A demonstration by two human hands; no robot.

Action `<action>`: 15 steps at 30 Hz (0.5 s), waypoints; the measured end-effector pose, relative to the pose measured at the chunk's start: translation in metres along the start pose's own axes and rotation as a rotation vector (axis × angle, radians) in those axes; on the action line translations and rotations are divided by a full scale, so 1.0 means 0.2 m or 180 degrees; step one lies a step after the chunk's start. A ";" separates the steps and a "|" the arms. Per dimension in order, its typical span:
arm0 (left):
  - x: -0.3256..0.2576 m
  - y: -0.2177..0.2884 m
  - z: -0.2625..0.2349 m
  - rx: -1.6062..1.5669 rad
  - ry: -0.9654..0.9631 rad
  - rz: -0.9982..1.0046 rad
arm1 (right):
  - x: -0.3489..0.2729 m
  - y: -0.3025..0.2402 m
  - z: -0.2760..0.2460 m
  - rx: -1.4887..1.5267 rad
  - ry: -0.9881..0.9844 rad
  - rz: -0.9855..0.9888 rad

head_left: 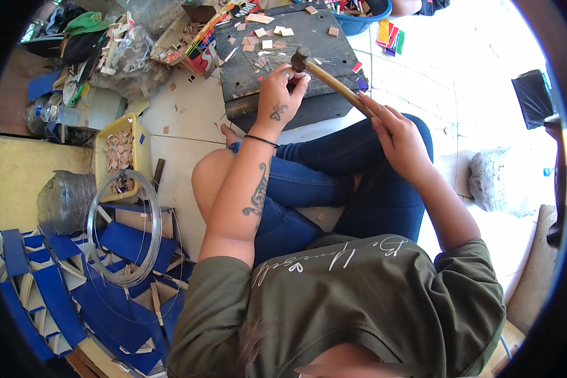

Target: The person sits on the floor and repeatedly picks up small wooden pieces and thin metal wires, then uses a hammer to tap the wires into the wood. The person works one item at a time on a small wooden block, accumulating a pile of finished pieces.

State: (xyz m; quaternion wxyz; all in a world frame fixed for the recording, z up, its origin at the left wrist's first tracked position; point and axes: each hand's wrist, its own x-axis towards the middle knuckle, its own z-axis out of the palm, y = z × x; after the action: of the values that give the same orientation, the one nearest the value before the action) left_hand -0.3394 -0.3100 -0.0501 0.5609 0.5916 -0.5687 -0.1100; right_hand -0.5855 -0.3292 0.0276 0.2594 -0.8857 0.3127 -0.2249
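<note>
My right hand (397, 131) is closed round the far end of the wooden handle of a hammer (335, 83). The hammer's metal head hangs over the dark wooden block (283, 90), right by the fingertips of my left hand (280, 96). Those left fingers are pinched together at the near edge of the block; what sits between them is too small to make out. Beyond them on the block lie thin wire pieces (274, 60) and several small wooden squares (283, 31).
Left stands a yellow basket (142, 129) of small wood pieces, with a wire coil (93, 217) below it over blue boxes (116, 309). A blue basin (353, 24) is behind the block; coloured strips (390, 36) lie on the white floor. A wrapped bundle (507, 179) stands right.
</note>
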 end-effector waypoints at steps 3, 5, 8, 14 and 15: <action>-0.01 0.01 0.00 0.0097 0.0024 -0.0126 | 0.05 0.04 0.02 0.0330 -0.0037 0.0058; -0.01 0.01 -0.01 0.0141 0.0084 -0.0139 | 0.08 0.06 0.04 0.0472 -0.0079 0.0110; 0.00 0.01 -0.02 0.0047 0.0239 -0.0250 | 0.08 0.06 0.06 0.0969 -0.0236 0.0411; 0.00 0.03 -0.07 0.0114 0.0165 -0.0255 | 0.11 0.10 0.06 0.2740 -0.0156 0.0992; 0.00 0.02 -0.11 0.0310 0.0204 -0.0235 | 0.16 0.13 0.07 0.2247 0.0003 0.0912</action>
State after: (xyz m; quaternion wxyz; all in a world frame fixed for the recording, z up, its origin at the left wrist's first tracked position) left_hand -0.3248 -0.2971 -0.0382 0.5449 0.6419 -0.5329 -0.0837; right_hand -0.5669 -0.3626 0.0093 0.5771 -0.6890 0.3367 -0.2807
